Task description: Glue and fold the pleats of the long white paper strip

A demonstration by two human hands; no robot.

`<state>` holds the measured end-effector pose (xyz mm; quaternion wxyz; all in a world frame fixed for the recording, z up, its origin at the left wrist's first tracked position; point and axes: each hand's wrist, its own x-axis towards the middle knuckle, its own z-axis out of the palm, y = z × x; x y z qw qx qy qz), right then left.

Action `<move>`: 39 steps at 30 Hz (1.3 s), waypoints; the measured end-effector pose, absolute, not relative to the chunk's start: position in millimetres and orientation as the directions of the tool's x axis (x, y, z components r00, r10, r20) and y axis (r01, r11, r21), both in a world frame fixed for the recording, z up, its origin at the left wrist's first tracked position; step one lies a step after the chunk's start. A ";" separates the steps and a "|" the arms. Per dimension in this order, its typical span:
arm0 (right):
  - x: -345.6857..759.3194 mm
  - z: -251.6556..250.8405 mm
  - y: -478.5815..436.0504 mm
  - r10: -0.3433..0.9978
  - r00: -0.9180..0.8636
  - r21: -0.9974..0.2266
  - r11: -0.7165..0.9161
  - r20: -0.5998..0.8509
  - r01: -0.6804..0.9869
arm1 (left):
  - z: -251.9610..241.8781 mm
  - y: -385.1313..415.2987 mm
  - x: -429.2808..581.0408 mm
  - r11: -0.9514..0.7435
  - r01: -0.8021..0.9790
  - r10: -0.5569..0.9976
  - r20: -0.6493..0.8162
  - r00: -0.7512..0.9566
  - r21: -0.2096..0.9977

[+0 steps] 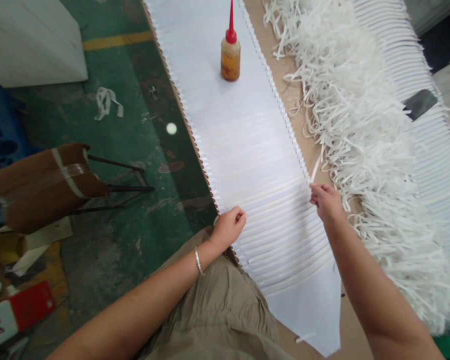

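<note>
A long white sheet [243,130] lies on the table in front of me, with white strips laid across its near part in close rows. The strip ends stick out along both long edges. At the right edge, my right hand [327,201] pinches a narrow white strip [315,170], whose loose end points up and away. Over the left edge rests my left hand [230,227], fingers curled closed; whatever is between them is hidden. Farther up the sheet stands a squeeze bottle [230,57] with a red nozzle and amber liquid inside.
A big tangled heap of white strips [367,110] lies right of the sheet. Beyond it is another ribbed white sheet [446,160] with a dark flat piece [420,104] on it. On the green floor to the left are a padded brown seat [41,187] and a blue crate [2,125].
</note>
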<state>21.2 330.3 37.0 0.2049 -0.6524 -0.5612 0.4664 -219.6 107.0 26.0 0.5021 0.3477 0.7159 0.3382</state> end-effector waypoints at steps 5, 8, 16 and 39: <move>-7.6 42.0 200.8 0.794 -0.139 -0.781 -0.521 -0.592 0.345 | 30.4 134.1 -164.3 0.517 -0.138 0.846 -0.529 -0.067 0.845; -23.4 46.2 152.0 0.657 -0.203 -0.687 -0.710 -0.726 0.157 | 28.9 139.1 -157.2 0.525 -0.102 0.841 -0.533 -0.091 0.845; -31.3 72.7 183.3 0.739 -0.655 -0.652 0.420 -0.159 0.632 | 46.4 124.7 -202.7 0.346 0.357 0.912 -0.400 0.089 0.868; 32.2 23.9 388.0 0.843 -0.354 -0.569 0.071 -0.404 0.819 | 5.0 114.1 -270.5 0.646 0.005 0.675 -0.568 -0.472 0.764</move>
